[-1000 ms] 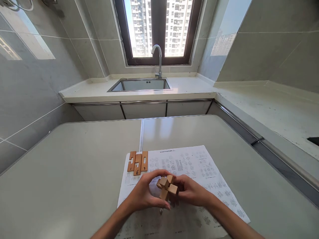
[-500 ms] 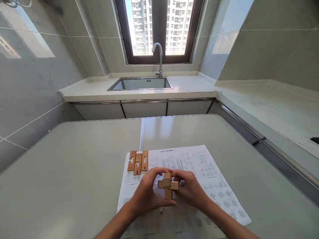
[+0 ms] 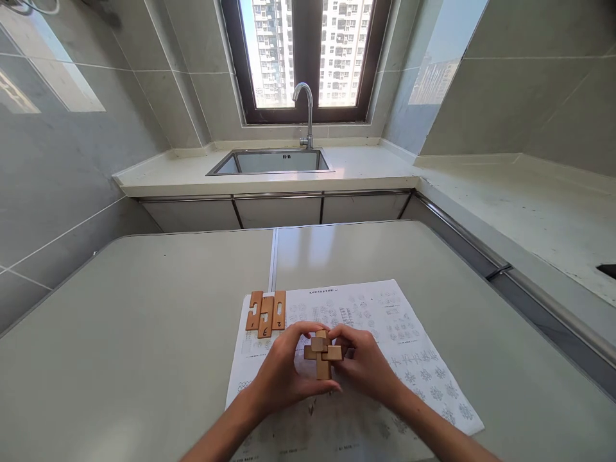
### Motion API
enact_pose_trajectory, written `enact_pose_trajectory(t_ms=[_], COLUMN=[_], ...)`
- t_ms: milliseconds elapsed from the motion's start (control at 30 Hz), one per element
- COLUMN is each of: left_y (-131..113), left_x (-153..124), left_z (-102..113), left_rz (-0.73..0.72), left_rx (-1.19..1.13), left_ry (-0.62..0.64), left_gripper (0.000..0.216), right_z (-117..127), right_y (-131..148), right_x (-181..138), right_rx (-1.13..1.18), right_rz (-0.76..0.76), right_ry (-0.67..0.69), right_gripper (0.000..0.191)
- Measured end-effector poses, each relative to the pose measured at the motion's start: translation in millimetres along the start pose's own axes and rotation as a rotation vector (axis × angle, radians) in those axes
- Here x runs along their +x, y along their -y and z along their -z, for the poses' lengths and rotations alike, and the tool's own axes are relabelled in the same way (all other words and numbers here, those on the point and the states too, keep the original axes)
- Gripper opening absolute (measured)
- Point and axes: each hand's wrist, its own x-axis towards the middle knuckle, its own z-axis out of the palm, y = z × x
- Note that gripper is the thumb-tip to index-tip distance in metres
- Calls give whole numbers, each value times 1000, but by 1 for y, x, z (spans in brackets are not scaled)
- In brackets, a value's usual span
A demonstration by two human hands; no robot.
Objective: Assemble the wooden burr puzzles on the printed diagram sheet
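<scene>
Both hands hold a small wooden cross-shaped puzzle (image 3: 321, 354) just above a printed instruction sheet (image 3: 409, 359). My left hand (image 3: 282, 375) curls round its left side, thumb underneath and fingers over the top. From the right, my right hand (image 3: 368, 366) grips it with closed fingers. Three flat notched wooden pieces (image 3: 266, 313) lie side by side on the sheet's far left corner, a short way beyond my left hand.
The sheet lies on a pale grey table (image 3: 144, 333) with a seam down the middle. Beyond it a counter with a steel sink (image 3: 272, 162) and a tap (image 3: 306, 112) runs under a window. Another counter (image 3: 529, 205) runs along the right.
The puzzle has been turned in my hands from a tilted position to an upright cross. Both hands have shifted slightly away from me.
</scene>
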Motion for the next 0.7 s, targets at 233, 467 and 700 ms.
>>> enact_pose_trajectory(t_ms=[233, 467, 700], left_y=[1, -3, -5], left_x=[2, 5, 6], left_z=[1, 3, 3], left_rz=[-5, 36, 43], left_rx=[-9, -78, -104], left_ry=[-12, -48, -35], left_gripper=[76, 66, 65], right_z=[2, 2, 6], right_y=[2, 7, 5], right_x=[2, 2, 4], right_rx=[-6, 94, 29], right_rz=[-3, -31, 25], right_ry=[74, 166, 148], right_gripper=[24, 38, 19])
